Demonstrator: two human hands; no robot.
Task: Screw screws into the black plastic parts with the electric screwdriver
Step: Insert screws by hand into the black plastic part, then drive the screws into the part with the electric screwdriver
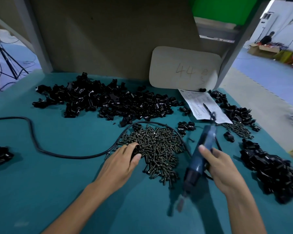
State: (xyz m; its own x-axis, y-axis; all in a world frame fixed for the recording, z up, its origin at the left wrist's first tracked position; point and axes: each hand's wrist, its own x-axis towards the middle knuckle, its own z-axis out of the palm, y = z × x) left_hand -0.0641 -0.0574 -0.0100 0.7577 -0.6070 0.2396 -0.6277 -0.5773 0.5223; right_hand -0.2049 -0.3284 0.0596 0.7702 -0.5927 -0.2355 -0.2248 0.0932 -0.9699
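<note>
A heap of dark screws [156, 149] lies in the middle of the teal table [57, 174]. My left hand [121, 162] rests at the heap's left edge and grips a black plastic part [137, 149] between thumb and fingers. My right hand [222, 168] holds the blue electric screwdriver [199, 154] by its body, bit end pointing down toward me and blurred. A large pile of black plastic parts [108, 100] spreads across the back of the table. Another pile of black parts [274, 171] sits at the right.
The screwdriver's black cable [34, 137] loops across the table left of the screws. A paper sheet with a pen [205, 105] lies at the back right, below a white board marked 44 [184, 68]. One black part [0, 156] sits at the far left edge.
</note>
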